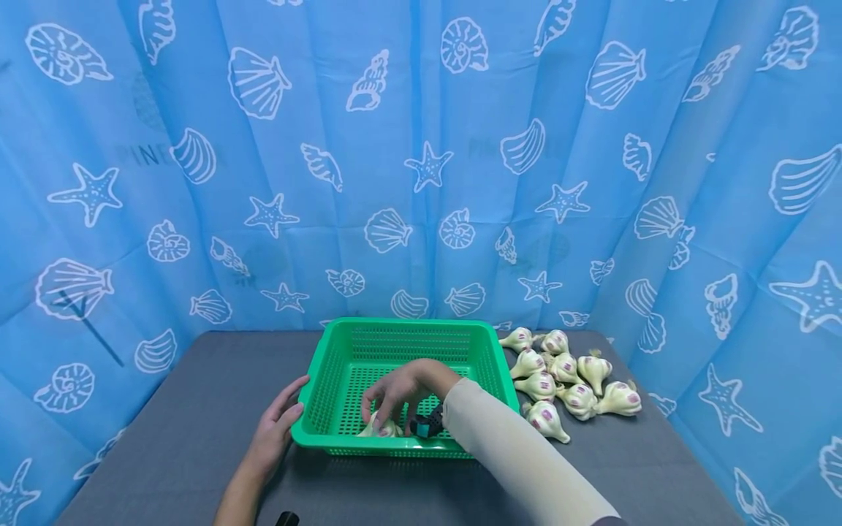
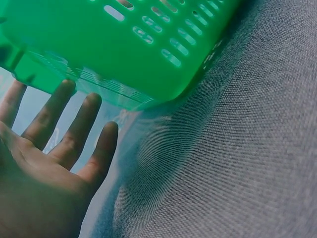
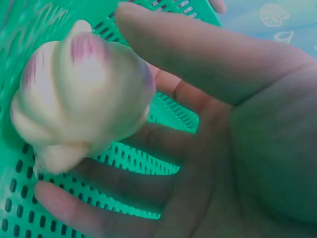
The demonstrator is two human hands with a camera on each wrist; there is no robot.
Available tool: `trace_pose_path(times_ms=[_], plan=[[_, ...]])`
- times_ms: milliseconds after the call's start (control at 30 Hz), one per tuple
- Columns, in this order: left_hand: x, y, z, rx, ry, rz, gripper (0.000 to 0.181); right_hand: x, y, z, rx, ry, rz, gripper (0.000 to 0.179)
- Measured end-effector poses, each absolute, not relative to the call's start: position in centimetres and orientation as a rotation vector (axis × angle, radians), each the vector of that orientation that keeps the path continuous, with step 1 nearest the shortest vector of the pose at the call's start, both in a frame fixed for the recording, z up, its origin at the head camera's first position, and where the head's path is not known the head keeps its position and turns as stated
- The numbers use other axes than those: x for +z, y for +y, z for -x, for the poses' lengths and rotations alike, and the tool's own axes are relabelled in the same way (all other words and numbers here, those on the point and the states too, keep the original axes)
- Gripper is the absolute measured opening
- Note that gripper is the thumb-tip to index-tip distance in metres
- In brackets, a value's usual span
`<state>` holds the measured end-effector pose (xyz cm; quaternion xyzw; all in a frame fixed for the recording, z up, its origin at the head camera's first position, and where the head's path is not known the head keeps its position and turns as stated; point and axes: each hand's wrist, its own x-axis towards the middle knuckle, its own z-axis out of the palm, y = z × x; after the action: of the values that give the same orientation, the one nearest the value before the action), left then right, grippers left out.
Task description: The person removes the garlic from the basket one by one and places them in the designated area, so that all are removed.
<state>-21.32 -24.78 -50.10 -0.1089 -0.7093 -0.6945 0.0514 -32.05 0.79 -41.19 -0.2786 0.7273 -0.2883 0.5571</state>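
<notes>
A green slotted plastic basket (image 1: 401, 442) stands on the grey cloth. My left hand (image 1: 271, 431) is at its left wall, thumb and fingertips right at the rim. In the left wrist view, the left fingers (image 2: 81, 126) are spread and nearly straight beside the green wall. My right hand (image 1: 401, 391) reaches down inside the basket, near its front left corner. A garlic bulb (image 3: 81, 94), cream with purple streaks, lies there among the fingers. The right thumb (image 3: 168, 44) stands away from the bulb, while the other fingers extend behind and below it.
Several more garlic bulbs (image 1: 579, 400) lie in a group right of the basket. A blue curtain (image 1: 421, 183) with white shell prints hangs behind and around the table (image 1: 217, 380). A small black object (image 1: 287, 519) shows at the bottom edge.
</notes>
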Motion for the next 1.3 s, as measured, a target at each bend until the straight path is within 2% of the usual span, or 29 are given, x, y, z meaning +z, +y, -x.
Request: trace_pose_path(times_ms=[133, 600, 900, 1300], plan=[[-50.3, -24.8, 21.4, -2.12, -2.138, 0.378, 0.048, -41.0, 1.3, 31.9, -0.624, 1.753, 0.684, 0.012], [-50.2, -24.7, 21.3, -2.108, -2.149, 0.364, 0.048, -40.3, 4.0, 32.1, -0.72, 1.696, 0.617, 0.023], [-50.1, -24.8, 21.3, -2.109, -2.154, 0.376, 0.048, -39.1, 6.2, 32.9, -0.889, 1.768, 0.731, 0.026], [-50.1, -24.7, 21.4, -2.101, -2.159, 0.392, 0.049, -37.9, 9.1, 32.3, -1.156, 1.924, 0.815, 0.033]])
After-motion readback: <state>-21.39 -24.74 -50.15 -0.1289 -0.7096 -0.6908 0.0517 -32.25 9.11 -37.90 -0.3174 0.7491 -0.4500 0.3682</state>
